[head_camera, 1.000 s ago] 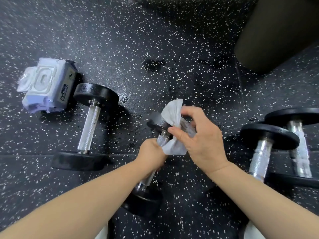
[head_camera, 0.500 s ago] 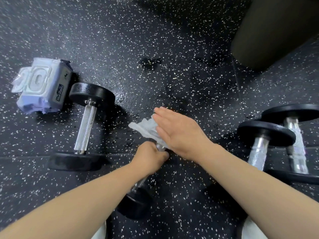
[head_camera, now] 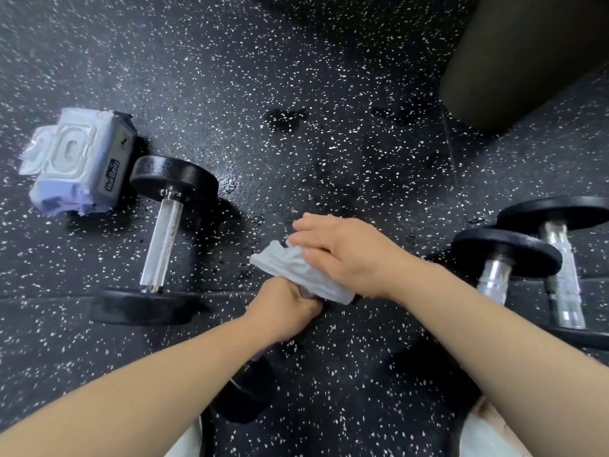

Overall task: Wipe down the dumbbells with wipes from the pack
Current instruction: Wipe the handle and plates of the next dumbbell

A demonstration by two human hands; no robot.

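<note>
White wipe (head_camera: 298, 275) under our flat, straight-fingered right hand (head_camera: 349, 258) rubs one head of the dumbbell (head_camera: 250, 400), our left hand (head_camera: 283, 305) curled tight round its handle, which probably needs wiping next.

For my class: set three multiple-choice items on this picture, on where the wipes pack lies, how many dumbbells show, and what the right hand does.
1. The wipes pack lies: A. beside the left dumbbell B. on a shelf C. on a bench
2. Dumbbells in view: A. two B. three C. four
3. The right hand: A. rests idle B. presses a wipe on the held dumbbell C. lifts the pack
Answers: A, pack lies by its far end; C, one left, one held, two right dumbbells; B, straight fingers lie over the wipe.
</note>
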